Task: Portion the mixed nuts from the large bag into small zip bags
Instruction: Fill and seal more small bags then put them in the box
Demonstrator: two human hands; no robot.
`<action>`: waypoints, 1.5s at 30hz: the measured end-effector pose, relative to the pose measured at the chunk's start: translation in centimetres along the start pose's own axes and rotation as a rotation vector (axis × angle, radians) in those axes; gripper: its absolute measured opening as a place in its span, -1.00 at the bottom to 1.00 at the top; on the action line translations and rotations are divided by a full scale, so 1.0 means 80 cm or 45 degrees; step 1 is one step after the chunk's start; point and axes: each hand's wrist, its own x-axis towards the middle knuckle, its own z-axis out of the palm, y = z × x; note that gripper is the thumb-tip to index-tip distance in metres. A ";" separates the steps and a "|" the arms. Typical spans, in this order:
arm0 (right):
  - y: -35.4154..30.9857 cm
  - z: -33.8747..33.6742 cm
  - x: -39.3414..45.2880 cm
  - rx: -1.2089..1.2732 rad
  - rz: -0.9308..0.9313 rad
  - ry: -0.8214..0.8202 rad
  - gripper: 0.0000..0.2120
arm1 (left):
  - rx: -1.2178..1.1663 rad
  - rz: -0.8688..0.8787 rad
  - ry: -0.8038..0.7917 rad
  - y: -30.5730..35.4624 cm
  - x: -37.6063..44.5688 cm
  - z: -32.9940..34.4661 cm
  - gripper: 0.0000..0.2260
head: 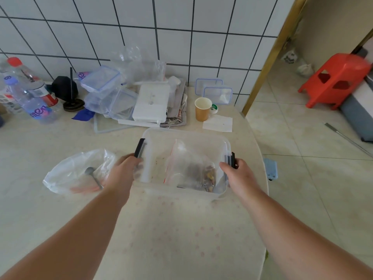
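Note:
A clear plastic storage box with black side latches stands in the middle of the table. Inside it lies a zip bag with a red seal strip, holding some mixed nuts at its lower right. My left hand grips the box's left side just below the left latch. My right hand grips the right side at the right latch. To the left lies a clear plastic bag with a metal spoon and small zip bags with red strips inside.
At the back stand stacked clear containers and lids, a white box, water bottles, a paper cup and a paper slip. A blue object lies at the table's right edge. A red stool stands on the floor.

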 end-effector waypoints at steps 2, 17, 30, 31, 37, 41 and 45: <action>0.003 0.004 -0.002 0.031 0.043 -0.001 -0.71 | 0.005 0.028 -0.044 0.008 0.011 0.005 -0.75; 0.018 0.000 -0.003 0.160 0.042 0.119 -0.64 | 0.242 0.047 -0.095 0.003 0.015 -0.002 -0.69; 0.081 -0.117 0.010 0.327 0.078 0.114 -0.62 | 0.160 0.089 -0.194 -0.019 -0.072 0.104 -0.55; 0.092 -0.135 0.006 0.332 0.100 0.158 -0.66 | 0.173 0.074 -0.242 -0.020 -0.077 0.125 -0.57; 0.167 -0.219 -0.043 0.471 0.283 0.423 -0.78 | 0.334 0.054 -0.554 -0.033 -0.089 0.240 -0.64; 0.213 -0.246 -0.105 0.597 0.402 0.672 -0.80 | 0.450 0.039 -0.851 -0.047 -0.103 0.306 -0.60; 0.259 -0.253 -0.178 0.792 0.537 0.909 -0.81 | 0.584 0.023 -1.155 -0.072 -0.137 0.362 -0.65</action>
